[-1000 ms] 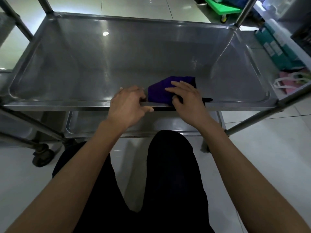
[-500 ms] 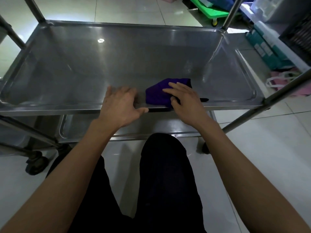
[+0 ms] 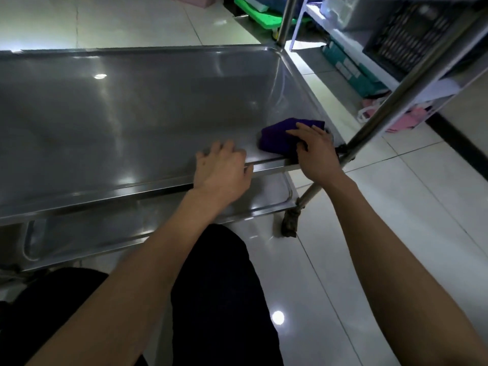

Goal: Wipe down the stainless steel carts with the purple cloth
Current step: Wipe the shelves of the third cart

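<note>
Purple cloth [image 3: 280,137] at near right corner of cart [image 3: 132,122] top tray, under your right hand [image 3: 314,151], fingers flat, pressing. Left hand [image 3: 224,170] steadies rim, fingers relaxed, probably gripping nothing. Keep pressure even; follow rim into corner.

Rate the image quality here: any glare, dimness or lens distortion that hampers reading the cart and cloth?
Head view: dim overall; small light reflections glare on the cart shelf and floor; wide-angle bending curves the shelf's edges; purple cloth stays readable under the right hand.
</note>
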